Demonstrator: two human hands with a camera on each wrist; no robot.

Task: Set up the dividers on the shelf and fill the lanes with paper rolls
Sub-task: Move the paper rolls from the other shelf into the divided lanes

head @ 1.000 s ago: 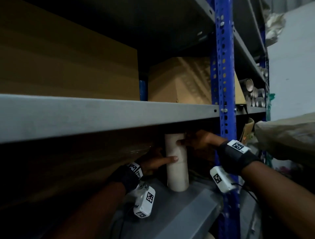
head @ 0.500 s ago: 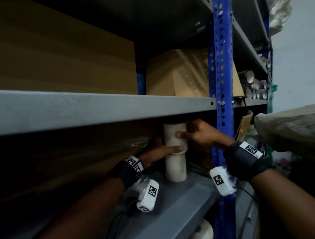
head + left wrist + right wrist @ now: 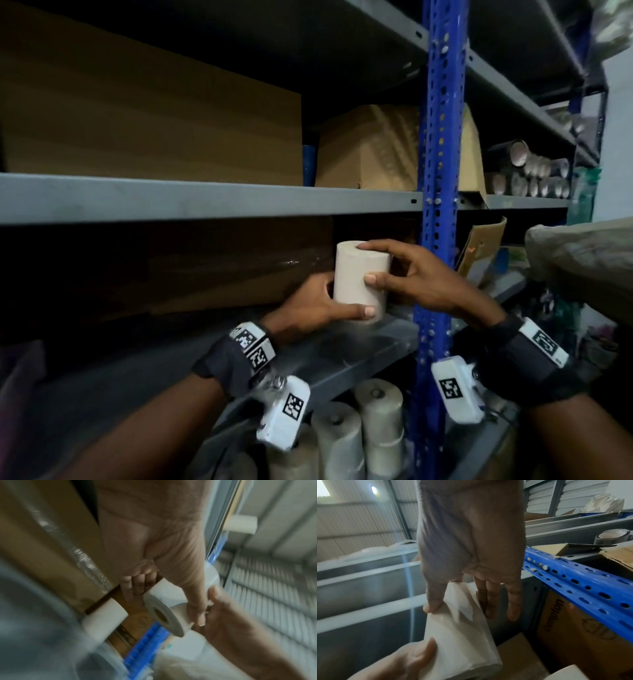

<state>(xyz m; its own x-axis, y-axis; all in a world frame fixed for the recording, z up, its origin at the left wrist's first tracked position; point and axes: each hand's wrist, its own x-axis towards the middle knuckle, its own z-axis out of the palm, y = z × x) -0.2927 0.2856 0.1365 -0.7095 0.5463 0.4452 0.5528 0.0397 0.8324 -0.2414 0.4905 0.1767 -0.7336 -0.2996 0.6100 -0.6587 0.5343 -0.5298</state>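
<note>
Both hands hold one white paper roll point(image 3: 359, 277) upright, just above the front of the grey shelf point(image 3: 346, 346). My left hand point(image 3: 342, 306) grips its lower part, thumb across the front. My right hand point(image 3: 376, 263) pinches the top, index finger on the upper end and thumb on the side. The left wrist view shows the held roll point(image 3: 164, 605) with its hollow core, and a second roll point(image 3: 104, 616) standing against the taped brown cardboard point(image 3: 56, 563). In the right wrist view, the thumb presses on the roll point(image 3: 458, 628).
A blue perforated upright point(image 3: 436, 205) stands right beside my right hand. A large brown carton point(image 3: 164, 274) fills the shelf's left side. Several paper rolls point(image 3: 363, 428) stand on the shelf below. Cartons point(image 3: 370, 150) sit on the shelf above, and a sack point(image 3: 582, 260) bulges in at right.
The top roll of a two-high stack deep on the shelf has come off the lower one. Both hands have drawn it out toward the shelf's front edge.
</note>
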